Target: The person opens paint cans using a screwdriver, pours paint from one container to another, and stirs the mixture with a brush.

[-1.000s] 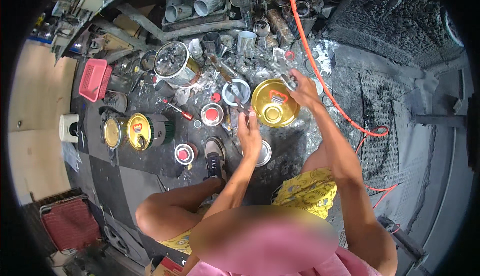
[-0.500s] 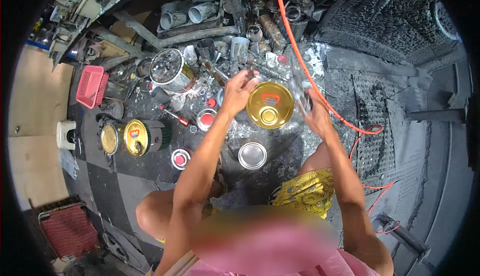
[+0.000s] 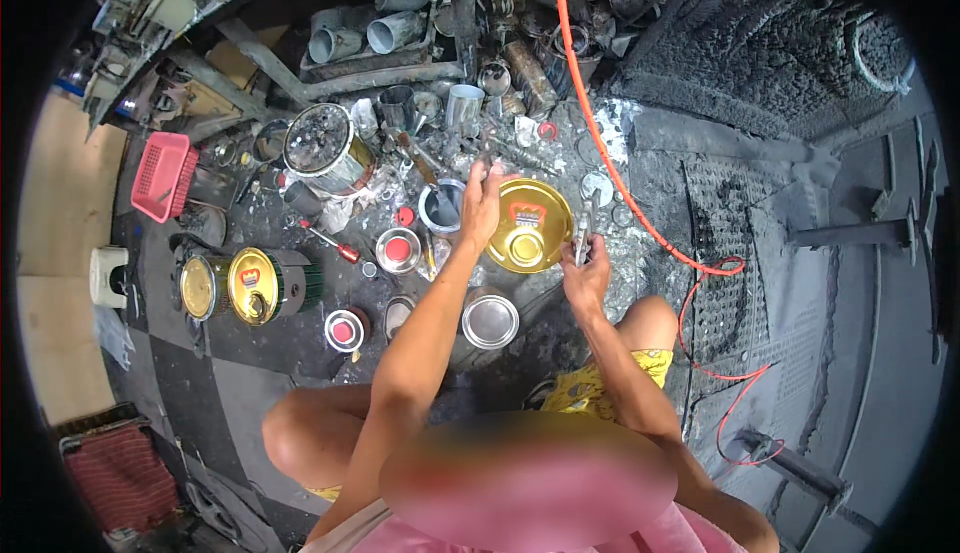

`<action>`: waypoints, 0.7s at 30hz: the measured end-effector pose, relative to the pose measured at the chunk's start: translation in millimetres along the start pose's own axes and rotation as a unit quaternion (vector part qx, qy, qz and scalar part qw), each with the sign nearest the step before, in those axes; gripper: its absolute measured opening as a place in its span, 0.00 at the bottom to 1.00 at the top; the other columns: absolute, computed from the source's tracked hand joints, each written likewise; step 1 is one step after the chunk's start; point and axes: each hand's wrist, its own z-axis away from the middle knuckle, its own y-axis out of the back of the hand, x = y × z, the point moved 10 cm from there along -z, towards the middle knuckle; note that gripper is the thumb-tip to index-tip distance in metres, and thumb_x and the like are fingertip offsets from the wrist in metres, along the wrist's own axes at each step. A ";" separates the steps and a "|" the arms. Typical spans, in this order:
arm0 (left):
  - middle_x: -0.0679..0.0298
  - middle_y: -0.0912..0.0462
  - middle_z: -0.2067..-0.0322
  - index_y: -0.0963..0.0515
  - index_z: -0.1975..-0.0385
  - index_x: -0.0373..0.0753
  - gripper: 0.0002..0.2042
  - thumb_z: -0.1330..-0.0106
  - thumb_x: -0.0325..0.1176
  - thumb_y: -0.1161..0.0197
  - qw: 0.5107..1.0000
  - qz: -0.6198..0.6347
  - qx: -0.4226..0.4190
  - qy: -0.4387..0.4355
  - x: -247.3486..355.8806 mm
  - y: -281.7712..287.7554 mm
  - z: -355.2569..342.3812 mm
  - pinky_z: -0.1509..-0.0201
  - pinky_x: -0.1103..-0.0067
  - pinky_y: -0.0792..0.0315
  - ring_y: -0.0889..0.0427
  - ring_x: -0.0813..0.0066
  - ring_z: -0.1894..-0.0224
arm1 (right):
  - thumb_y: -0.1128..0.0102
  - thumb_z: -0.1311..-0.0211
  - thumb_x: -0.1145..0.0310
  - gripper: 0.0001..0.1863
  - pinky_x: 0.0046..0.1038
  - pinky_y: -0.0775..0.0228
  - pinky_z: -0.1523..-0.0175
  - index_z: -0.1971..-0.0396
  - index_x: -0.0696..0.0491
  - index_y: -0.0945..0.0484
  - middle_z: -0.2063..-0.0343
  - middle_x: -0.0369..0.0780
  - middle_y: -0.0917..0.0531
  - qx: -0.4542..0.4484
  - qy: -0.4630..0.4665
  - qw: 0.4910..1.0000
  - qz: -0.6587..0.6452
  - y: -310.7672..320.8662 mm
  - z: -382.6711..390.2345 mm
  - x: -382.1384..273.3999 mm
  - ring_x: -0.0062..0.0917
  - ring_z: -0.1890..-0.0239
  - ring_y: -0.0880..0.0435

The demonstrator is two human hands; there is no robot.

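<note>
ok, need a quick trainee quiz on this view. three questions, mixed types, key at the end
1. Short answer: what round thing lies between the left hand and the right hand?
2. True or false: the pink basket is farther left in the view than the orange hose.
3. Multiple choice: what do the fingers of the right hand hold?
A) the orange hose
B) a gray metal item
C) the pink basket

Key: 1. the gold can top; 2. true; 3. B
</note>
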 end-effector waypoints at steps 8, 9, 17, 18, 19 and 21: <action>0.54 0.14 0.52 0.29 0.49 0.35 0.16 0.20 0.43 0.48 0.965 0.162 0.207 0.011 -32.5 33.4 73.9 0.41 0.74 0.27 0.17 0.69 0.48 | 0.28 0.46 0.66 0.18 0.41 0.26 0.58 0.57 0.50 0.23 0.70 0.44 0.16 -0.050 0.101 0.992 0.055 -2.8 -44.3 -64.1 0.42 0.66 0.16; 0.54 0.14 0.52 0.29 0.49 0.35 0.16 0.20 0.43 0.48 0.965 0.161 0.205 0.011 -32.7 34.5 73.3 0.41 0.74 0.27 0.17 0.69 0.48 | 0.28 0.46 0.66 0.18 0.41 0.26 0.58 0.57 0.50 0.23 0.70 0.44 0.16 -0.049 0.099 0.992 0.054 0.3 -49.7 -56.4 0.42 0.66 0.16; 0.66 0.15 0.62 0.18 0.47 0.36 0.14 0.25 0.36 0.38 0.994 0.081 0.064 0.027 4.1 55.3 21.4 0.55 0.83 0.24 0.19 0.82 0.61 | 0.28 0.51 0.74 0.21 0.41 0.27 0.57 0.56 0.56 0.26 0.66 0.47 0.17 -0.139 0.143 0.977 0.078 11.6 -32.3 -70.1 0.48 0.64 0.17; 0.67 0.15 0.63 0.18 0.48 0.36 0.13 0.27 0.35 0.36 0.996 0.078 0.046 0.006 11.3 50.0 13.6 0.58 0.84 0.24 0.20 0.83 0.63 | 0.29 0.51 0.75 0.20 0.41 0.27 0.58 0.57 0.56 0.26 0.65 0.47 0.17 -0.118 0.204 0.969 0.078 18.7 -27.4 -80.1 0.48 0.64 0.17; 0.68 0.15 0.64 0.18 0.48 0.36 0.13 0.28 0.33 0.34 0.997 0.076 0.027 -0.014 18.1 44.2 7.5 0.60 0.85 0.24 0.20 0.85 0.65 | 0.29 0.52 0.75 0.20 0.41 0.27 0.58 0.57 0.56 0.25 0.64 0.48 0.18 -0.096 0.265 0.956 0.079 26.5 -20.5 -90.0 0.47 0.64 0.18; 0.69 0.15 0.67 0.17 0.50 0.36 0.12 0.29 0.33 0.34 0.997 0.072 0.019 -0.016 16.8 41.3 1.3 0.61 0.84 0.23 0.20 0.85 0.66 | 0.31 0.51 0.75 0.18 0.40 0.27 0.59 0.59 0.55 0.25 0.62 0.48 0.18 -0.127 0.251 0.956 0.078 38.5 -10.6 -105.3 0.46 0.64 0.18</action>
